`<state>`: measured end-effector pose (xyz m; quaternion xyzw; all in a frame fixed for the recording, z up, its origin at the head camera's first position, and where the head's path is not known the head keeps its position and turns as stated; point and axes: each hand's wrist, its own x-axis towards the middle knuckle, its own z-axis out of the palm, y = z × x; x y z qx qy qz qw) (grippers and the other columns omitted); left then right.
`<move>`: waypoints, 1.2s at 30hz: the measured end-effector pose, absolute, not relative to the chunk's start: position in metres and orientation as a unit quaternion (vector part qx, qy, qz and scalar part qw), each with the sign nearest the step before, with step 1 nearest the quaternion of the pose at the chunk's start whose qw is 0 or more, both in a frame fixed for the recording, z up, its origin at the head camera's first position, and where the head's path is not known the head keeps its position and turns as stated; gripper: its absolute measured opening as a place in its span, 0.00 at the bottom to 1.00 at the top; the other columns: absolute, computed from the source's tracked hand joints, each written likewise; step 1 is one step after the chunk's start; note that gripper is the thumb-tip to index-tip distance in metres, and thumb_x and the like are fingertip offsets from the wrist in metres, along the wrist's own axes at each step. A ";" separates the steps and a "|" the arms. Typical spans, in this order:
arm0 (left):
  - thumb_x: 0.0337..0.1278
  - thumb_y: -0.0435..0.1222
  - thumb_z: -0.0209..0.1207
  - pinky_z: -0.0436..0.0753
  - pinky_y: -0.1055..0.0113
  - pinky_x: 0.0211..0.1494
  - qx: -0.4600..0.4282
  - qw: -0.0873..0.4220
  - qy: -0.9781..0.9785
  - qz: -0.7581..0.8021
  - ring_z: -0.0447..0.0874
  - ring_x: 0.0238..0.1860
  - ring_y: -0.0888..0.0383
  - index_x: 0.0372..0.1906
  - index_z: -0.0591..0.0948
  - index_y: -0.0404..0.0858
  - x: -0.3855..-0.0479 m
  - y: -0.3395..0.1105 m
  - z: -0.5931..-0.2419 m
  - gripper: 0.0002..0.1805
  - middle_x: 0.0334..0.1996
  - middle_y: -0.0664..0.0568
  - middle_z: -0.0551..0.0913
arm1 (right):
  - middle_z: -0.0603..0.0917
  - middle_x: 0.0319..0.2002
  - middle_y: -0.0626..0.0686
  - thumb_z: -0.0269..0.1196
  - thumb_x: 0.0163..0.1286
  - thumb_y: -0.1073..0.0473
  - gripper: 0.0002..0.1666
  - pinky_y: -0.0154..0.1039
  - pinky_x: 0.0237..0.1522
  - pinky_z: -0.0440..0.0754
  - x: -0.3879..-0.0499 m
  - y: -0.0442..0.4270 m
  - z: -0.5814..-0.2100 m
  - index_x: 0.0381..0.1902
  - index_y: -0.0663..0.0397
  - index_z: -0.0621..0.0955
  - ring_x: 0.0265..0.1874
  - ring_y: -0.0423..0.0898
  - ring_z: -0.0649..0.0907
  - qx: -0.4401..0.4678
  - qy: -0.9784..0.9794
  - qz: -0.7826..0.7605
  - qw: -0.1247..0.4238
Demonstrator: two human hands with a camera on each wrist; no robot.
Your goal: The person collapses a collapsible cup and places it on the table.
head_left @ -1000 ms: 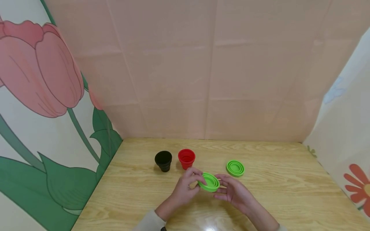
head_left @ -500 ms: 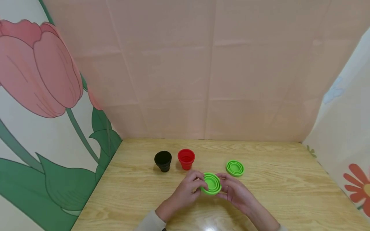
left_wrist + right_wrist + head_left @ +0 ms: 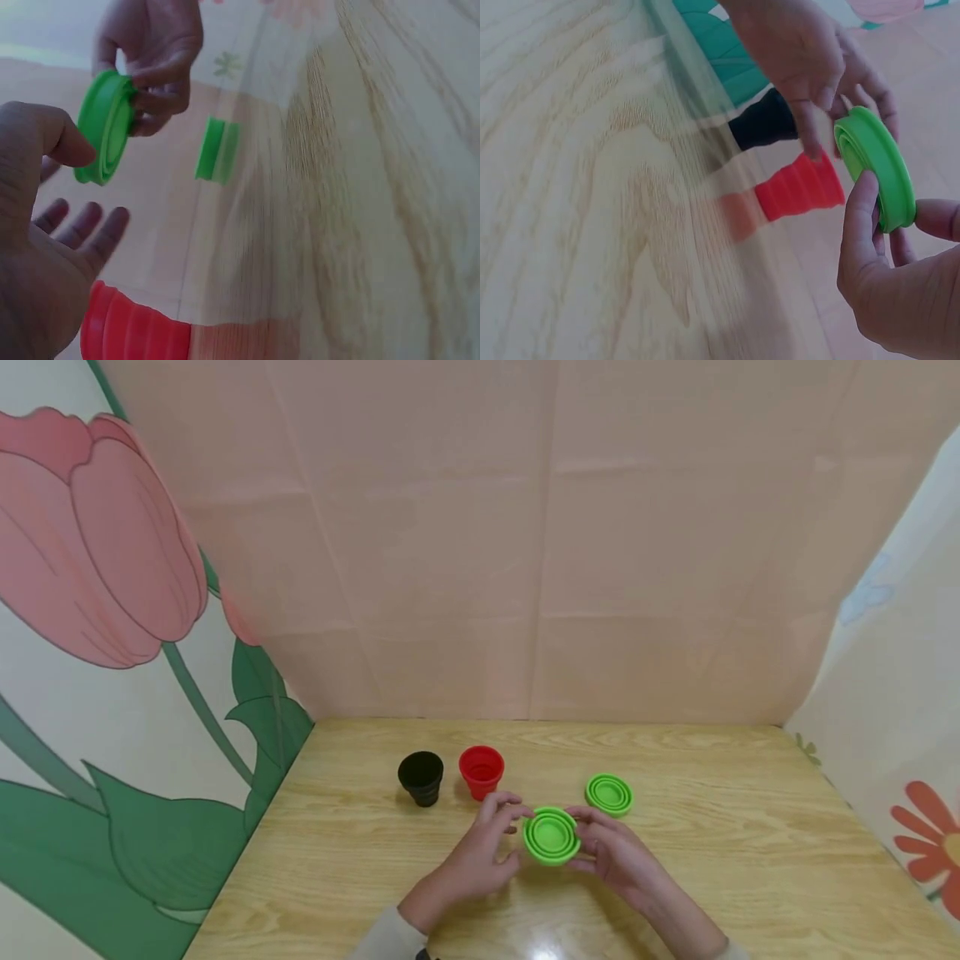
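A flattened green collapsible cup [image 3: 551, 836] is held above the table, its nested rings facing up toward the head camera. My right hand [image 3: 622, 860] pinches its right edge between thumb and fingers, as the right wrist view also shows. The left hand [image 3: 480, 852] is spread at the cup's left side, thumb apart from it; one fingertip is at the rim, and whether it touches I cannot tell. Behind the right hand lies a second flattened green cup [image 3: 609, 795]. A red collapsible cup [image 3: 482, 772] stands extended and upright beyond the left hand.
Left of the red cup stands a black collapsible cup [image 3: 422, 777], extended and upright. All rest on a wood-grain table [image 3: 720, 843]. A plain pinkish cloth [image 3: 450, 568] hangs at the table's back edge, and flower-printed panels flank both sides.
The green cup has tilted to face the head camera more and shifted slightly right. The left hand's fingers have loosened from its edge and spread, while the right hand keeps its grip.
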<state>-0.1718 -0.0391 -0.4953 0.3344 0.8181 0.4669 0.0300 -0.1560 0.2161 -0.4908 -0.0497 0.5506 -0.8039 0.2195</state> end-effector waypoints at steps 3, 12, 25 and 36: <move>0.59 0.27 0.58 0.80 0.66 0.62 0.296 0.082 0.800 0.516 0.71 0.62 0.54 0.70 0.67 0.46 -0.172 -0.038 -0.498 0.33 0.68 0.52 0.60 | 0.83 0.51 0.49 0.52 0.76 0.65 0.16 0.49 0.55 0.85 -0.158 0.217 -0.493 0.59 0.54 0.74 0.47 0.45 0.85 -0.043 0.557 -0.801 0.214; 0.66 0.34 0.57 0.86 0.52 0.51 0.128 0.162 0.730 0.651 0.81 0.47 0.51 0.66 0.70 0.34 -0.173 -0.022 -0.498 0.25 0.53 0.44 0.73 | 0.84 0.50 0.50 0.53 0.75 0.65 0.18 0.50 0.55 0.85 -0.164 0.217 -0.497 0.60 0.58 0.74 0.47 0.45 0.85 -0.017 0.571 -0.797 0.198; 0.56 0.26 0.57 0.87 0.57 0.52 0.047 0.187 0.643 0.742 0.80 0.44 0.54 0.62 0.72 0.30 -0.187 -0.007 -0.512 0.26 0.47 0.43 0.74 | 0.84 0.49 0.48 0.53 0.76 0.64 0.17 0.47 0.54 0.84 -0.174 0.216 -0.503 0.60 0.55 0.74 0.47 0.44 0.84 -0.014 0.578 -0.793 0.194; 0.58 0.26 0.59 0.87 0.56 0.51 0.009 0.189 0.633 0.750 0.82 0.45 0.53 0.61 0.75 0.32 -0.209 -0.001 -0.514 0.23 0.48 0.43 0.75 | 0.83 0.50 0.49 0.52 0.77 0.64 0.28 0.46 0.55 0.84 -0.192 0.214 -0.507 0.72 0.68 0.64 0.48 0.43 0.84 0.023 0.612 -0.772 0.172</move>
